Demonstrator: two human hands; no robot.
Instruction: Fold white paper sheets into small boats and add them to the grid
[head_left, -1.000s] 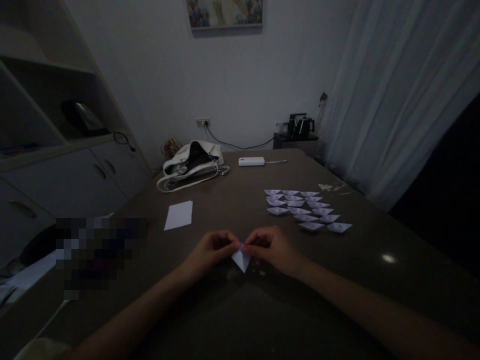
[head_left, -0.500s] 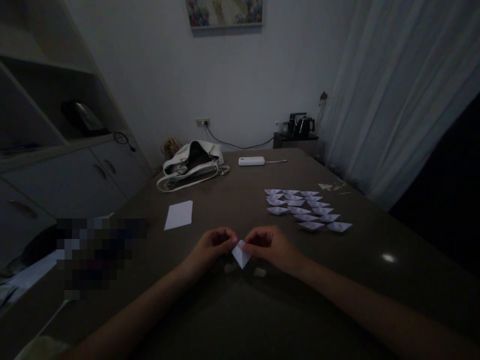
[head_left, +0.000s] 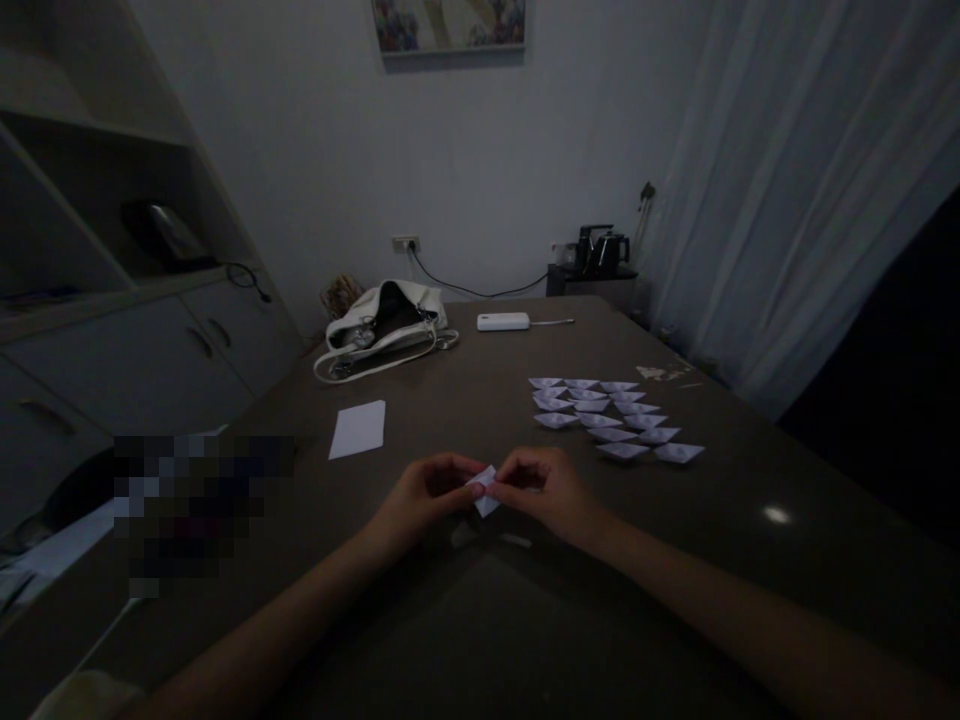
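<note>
A small piece of folded white paper (head_left: pixel 487 503) is pinched between my two hands, just above the dark table (head_left: pixel 480 620). My left hand (head_left: pixel 431 490) grips its left side with thumb and fingertips. On the right side, my right hand (head_left: pixel 541 490) holds it the same way. Fingertips cover part of the folds. Several folded paper boats (head_left: pixel 598 422) stand in rows beyond my right hand. A stack of white paper (head_left: pixel 358 430) lies flat beyond my left hand.
A white handbag (head_left: pixel 390 325) sits at the far left of the table, near a white power bank (head_left: pixel 502 322) with a short cable. Paper scraps (head_left: pixel 660 373) lie by the right edge. A cabinet (head_left: pixel 150 340) flanks the left side; a curtain (head_left: pixel 795 180) hangs at right.
The folded paper has changed shape: a point now rises between my fingers and its lower tip sits higher. Both hands still pinch it, with fingertips slightly shifted.
</note>
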